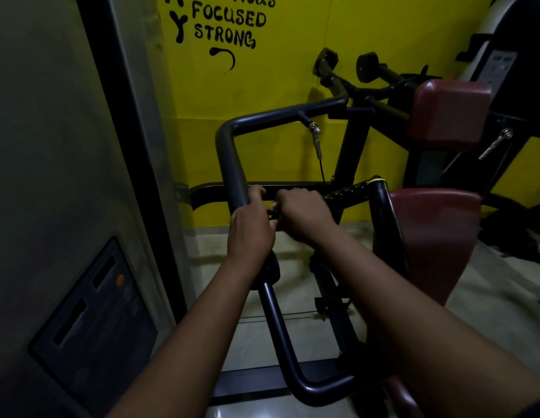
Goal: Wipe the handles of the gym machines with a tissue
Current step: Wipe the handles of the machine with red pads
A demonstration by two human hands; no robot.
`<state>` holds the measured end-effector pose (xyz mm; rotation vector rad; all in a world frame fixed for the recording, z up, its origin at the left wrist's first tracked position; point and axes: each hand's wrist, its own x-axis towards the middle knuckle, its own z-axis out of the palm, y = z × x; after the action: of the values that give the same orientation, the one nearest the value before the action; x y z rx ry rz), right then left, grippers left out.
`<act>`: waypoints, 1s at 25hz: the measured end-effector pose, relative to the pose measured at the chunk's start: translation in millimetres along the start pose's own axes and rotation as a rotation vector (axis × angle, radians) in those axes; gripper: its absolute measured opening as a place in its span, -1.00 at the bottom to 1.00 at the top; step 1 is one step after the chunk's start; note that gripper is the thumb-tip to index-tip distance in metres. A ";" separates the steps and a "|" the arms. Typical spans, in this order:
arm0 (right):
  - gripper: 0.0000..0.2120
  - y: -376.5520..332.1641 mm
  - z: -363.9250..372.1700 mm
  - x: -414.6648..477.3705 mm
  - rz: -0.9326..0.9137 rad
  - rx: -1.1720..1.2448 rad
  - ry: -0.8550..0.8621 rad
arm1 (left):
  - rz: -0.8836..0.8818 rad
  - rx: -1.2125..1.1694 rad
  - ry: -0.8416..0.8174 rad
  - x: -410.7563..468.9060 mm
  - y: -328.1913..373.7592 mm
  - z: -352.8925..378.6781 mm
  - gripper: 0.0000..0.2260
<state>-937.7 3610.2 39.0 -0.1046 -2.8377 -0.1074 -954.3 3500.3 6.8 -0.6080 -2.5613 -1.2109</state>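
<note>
One view only, taken from a wide-angle camera worn on the head and directed forward and downward. The left hand [251,227] and right hand [304,215] at the bar [232,158] are framed near the lens, mid-picture; the yellow wall [262,95] is faced just beyond.

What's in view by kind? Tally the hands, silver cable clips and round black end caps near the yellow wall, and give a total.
2 hands: left hand gripping the grey bar, right hand
2 silver cable clips
2 round black end caps
Total: 6
</note>
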 end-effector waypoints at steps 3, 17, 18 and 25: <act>-0.77 -4.4 -1.3 -6.5 -0.219 0.066 0.001 | -0.004 0.078 -0.007 0.8 1.5 -1.5 -0.26; -0.95 45.4 9.2 -25.4 -0.003 -0.013 0.284 | 0.123 0.152 -0.062 6.3 -1.2 -2.5 -0.69; -0.98 47.9 9.6 -27.4 0.086 -0.047 0.373 | 0.123 0.183 -0.080 6.9 -0.1 -3.8 -0.69; -0.78 9.6 26.6 -44.9 0.182 -0.159 0.460 | 0.107 0.368 -0.168 14.1 14.2 -3.4 -0.72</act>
<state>-901.8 3619.2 0.9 -0.3260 -2.3456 -0.2783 -960.0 3509.4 24.0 -0.7743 -2.7488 -0.6530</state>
